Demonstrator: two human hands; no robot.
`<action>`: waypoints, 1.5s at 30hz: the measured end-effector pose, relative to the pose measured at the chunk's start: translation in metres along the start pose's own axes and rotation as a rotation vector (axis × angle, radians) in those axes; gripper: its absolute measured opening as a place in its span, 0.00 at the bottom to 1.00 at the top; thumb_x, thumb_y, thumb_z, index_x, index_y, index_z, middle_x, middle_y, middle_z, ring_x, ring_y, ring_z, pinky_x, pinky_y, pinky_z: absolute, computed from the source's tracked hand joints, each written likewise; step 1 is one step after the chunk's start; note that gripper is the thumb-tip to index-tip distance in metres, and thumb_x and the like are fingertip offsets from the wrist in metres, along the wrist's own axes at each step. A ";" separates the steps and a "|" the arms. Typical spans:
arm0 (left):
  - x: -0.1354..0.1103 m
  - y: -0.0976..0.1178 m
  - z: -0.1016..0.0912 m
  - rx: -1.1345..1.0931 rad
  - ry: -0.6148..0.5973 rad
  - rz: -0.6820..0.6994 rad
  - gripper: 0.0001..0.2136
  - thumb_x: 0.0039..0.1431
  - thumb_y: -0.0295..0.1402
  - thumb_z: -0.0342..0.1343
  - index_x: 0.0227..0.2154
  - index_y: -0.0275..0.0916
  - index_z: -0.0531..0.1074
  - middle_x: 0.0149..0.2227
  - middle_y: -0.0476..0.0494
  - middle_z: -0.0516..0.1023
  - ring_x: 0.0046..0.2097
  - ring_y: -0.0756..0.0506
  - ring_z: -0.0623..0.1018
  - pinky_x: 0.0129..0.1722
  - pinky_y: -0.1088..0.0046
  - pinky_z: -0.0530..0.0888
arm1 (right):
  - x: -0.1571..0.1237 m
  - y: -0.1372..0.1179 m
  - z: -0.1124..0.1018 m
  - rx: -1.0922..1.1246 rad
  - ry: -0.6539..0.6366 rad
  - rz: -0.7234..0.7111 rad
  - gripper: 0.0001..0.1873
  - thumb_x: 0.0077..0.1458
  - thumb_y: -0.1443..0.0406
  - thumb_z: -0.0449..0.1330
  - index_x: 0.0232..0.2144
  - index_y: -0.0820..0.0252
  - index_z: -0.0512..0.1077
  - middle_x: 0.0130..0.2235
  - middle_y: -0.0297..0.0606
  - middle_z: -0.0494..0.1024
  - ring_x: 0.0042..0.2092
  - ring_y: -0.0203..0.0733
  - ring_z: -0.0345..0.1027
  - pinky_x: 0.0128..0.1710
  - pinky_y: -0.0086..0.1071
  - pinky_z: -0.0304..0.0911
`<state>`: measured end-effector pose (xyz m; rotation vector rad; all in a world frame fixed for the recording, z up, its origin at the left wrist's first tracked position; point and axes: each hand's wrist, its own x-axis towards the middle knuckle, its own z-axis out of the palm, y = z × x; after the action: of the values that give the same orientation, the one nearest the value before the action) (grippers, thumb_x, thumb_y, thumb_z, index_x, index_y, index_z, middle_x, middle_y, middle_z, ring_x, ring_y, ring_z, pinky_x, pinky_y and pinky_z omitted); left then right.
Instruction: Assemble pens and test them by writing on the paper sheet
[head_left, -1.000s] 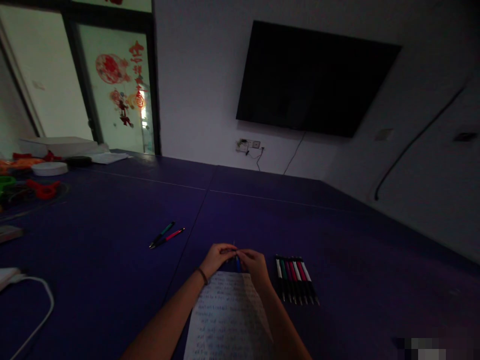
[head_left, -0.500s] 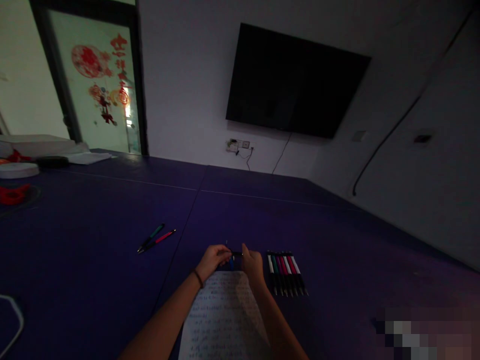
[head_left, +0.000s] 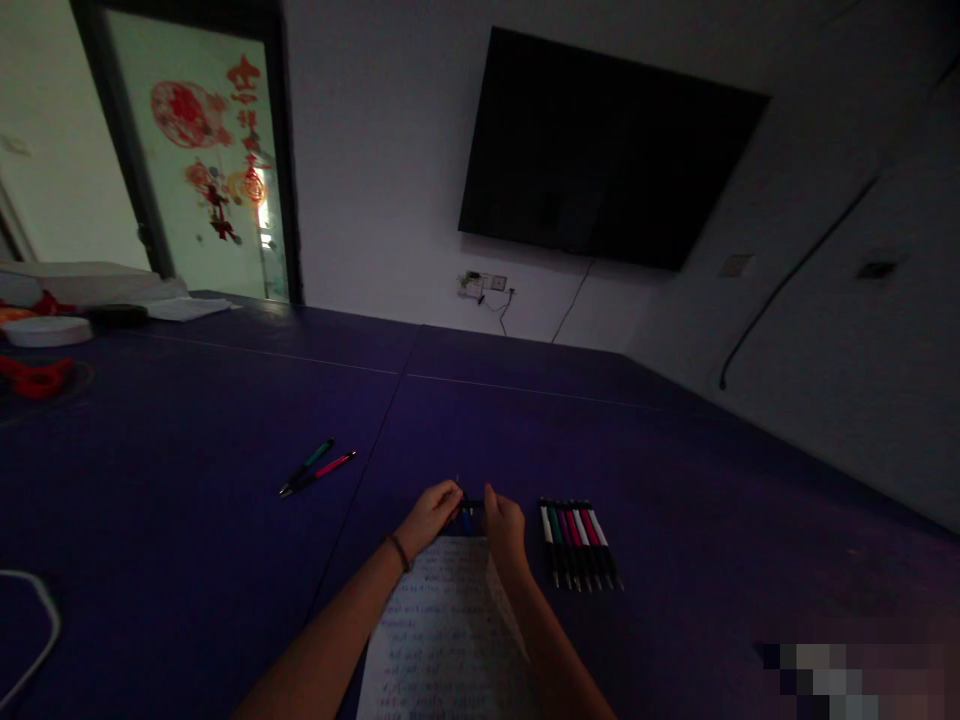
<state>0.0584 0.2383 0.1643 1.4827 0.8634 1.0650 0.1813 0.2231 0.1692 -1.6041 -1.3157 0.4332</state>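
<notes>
Pinching a blue pen [head_left: 466,516] from both ends, my left hand [head_left: 430,514] and right hand [head_left: 504,524] meet at the far edge of the written sheet [head_left: 442,640]. A row of pens [head_left: 577,545] lies just right of them, and the bench [head_left: 525,440] is open beyond.

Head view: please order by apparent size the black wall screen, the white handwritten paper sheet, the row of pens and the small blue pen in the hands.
1. black wall screen
2. white handwritten paper sheet, nearest the camera
3. row of pens
4. small blue pen, mostly hidden between left hand and right hand
</notes>
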 end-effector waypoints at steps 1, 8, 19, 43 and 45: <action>0.000 -0.001 0.001 0.023 -0.001 0.008 0.20 0.47 0.51 0.43 0.21 0.37 0.59 0.19 0.54 0.55 0.22 0.54 0.57 0.22 0.78 0.55 | 0.000 0.000 0.001 0.014 0.004 -0.004 0.26 0.46 0.48 0.41 0.08 0.58 0.52 0.11 0.31 0.56 0.17 0.32 0.50 0.19 0.27 0.46; -0.002 -0.001 0.001 0.202 0.062 0.024 0.22 0.48 0.52 0.39 0.16 0.37 0.57 0.18 0.53 0.55 0.23 0.53 0.56 0.22 0.76 0.54 | -0.006 -0.001 0.001 0.019 0.025 -0.121 0.25 0.49 0.50 0.42 0.11 0.59 0.58 0.12 0.30 0.58 0.17 0.32 0.51 0.20 0.27 0.46; 0.003 -0.005 -0.002 -0.180 0.100 -0.147 0.23 0.39 0.57 0.45 0.16 0.39 0.53 0.13 0.59 0.48 0.16 0.57 0.49 0.17 0.77 0.45 | -0.008 -0.004 -0.001 0.380 -0.091 -0.044 0.18 0.47 0.52 0.48 0.25 0.62 0.65 0.22 0.33 0.67 0.23 0.33 0.60 0.22 0.26 0.55; 0.000 0.005 -0.003 -0.180 0.164 -0.087 0.22 0.39 0.52 0.51 0.15 0.38 0.54 0.13 0.58 0.50 0.15 0.58 0.51 0.15 0.78 0.47 | -0.006 -0.010 -0.002 0.525 -0.271 0.101 0.19 0.40 0.51 0.55 0.16 0.61 0.62 0.11 0.25 0.58 0.13 0.28 0.50 0.13 0.24 0.46; 0.000 0.005 -0.004 -0.197 0.212 -0.094 0.22 0.39 0.53 0.51 0.15 0.38 0.53 0.13 0.58 0.50 0.15 0.58 0.51 0.15 0.78 0.47 | -0.005 -0.009 -0.003 0.524 -0.222 0.066 0.17 0.38 0.52 0.57 0.18 0.61 0.64 0.12 0.26 0.61 0.15 0.29 0.52 0.14 0.24 0.48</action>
<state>0.0543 0.2392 0.1697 1.1694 0.9373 1.2150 0.1772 0.2167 0.1764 -1.1832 -1.1840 0.9353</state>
